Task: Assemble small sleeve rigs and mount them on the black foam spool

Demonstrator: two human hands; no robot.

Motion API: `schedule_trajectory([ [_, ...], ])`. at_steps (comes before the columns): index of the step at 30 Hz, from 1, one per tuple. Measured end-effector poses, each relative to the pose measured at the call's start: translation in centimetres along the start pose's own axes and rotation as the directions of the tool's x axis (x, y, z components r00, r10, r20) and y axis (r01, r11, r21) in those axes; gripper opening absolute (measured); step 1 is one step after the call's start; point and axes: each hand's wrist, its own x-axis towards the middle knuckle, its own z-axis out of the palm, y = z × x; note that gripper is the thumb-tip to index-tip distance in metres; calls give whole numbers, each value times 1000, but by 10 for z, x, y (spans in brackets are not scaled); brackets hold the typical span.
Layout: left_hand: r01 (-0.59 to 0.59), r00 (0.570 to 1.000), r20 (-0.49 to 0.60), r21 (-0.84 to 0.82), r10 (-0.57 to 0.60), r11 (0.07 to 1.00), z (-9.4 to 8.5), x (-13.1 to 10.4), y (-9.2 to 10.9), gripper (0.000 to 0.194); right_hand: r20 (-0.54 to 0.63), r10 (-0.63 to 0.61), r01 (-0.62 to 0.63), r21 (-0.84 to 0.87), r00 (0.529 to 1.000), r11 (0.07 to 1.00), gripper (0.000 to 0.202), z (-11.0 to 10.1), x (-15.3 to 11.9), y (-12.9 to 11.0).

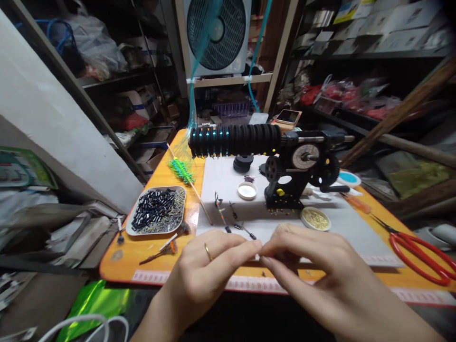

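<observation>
At the table [133, 249], left hand [210, 261] and right hand [317, 261] meet, fingers pinching perhaps a tiny pale piece [257, 257].

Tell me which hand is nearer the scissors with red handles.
Right. The right hand is to the left of the scissors, apart from them; the left hand is farther left, on the far side of the right hand.

Our left hand [208, 259] and right hand [320, 256] meet at the fingertips over the table [124, 266], between tray [156, 232] and scissors [394, 232], before the machine [286, 165].
</observation>
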Motion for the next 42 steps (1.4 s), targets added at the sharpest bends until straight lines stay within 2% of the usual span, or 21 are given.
schedule_trajectory([
  [3, -40, 997, 75, 61, 35, 997, -9, 0, -2, 35, 55, -8, 10, -28, 998, 1000, 12, -3, 2, 0],
  [7, -51, 997, 67, 123, 43, 991, -10, 0, -1, 23, 87, 19, -17, -21, 996, 1000, 14, -1, 6, -2],
  [11, 65, 998, -6, 12, -65, 998, -2, -1, 5, 16, 81, 39, -42, 38, 996, 998, 13, 4, 6, -1],
  [15, 238, 966, -52, -191, -252, 952, 2, -7, 9, 20, 61, 24, -30, 103, 998, 994, 13, 9, 4, -1],
  [17, 261, 959, -56, -217, -279, 941, 3, -9, 10, 24, 44, 6, -10, 98, 999, 995, 14, 10, 4, -2],
  [22, 139, 990, 2, -77, -140, 987, 2, -9, 10, 41, 27, -38, 36, 62, 999, 997, 17, 8, 6, -4],
  [28, -30, 999, -17, 19, 30, 999, 3, -11, 8, 34, 65, 3, -6, 54, 998, 998, 17, 4, 7, -3],
  [32, -33, 999, -17, 40, 34, 999, 0, -15, 4, 26, 117, 60, -71, 94, 991, 993, 14, 3, 7, 0],
  [35, 35, 998, -59, 22, -34, 999, 1, -14, 3, 21, 125, 83, -103, 160, 989, 982, 14, 7, 7, 4],
  [38, 154, 979, -119, -97, -166, 983, 3, -13, 6, 18, 87, 141, -162, 330, 986, 930, 8, 20, 7, 7],
  [40, 238, 952, -153, -166, -263, 957, 4, -14, 9, 19, 41, 218, -205, 543, 975, 814, 4, 31, 7, 9],
  [42, 310, 921, -173, -216, -349, 926, 3, -17, 13, 19, -27, 253, -158, 714, 967, 682, 5, 41, 6, 10],
])
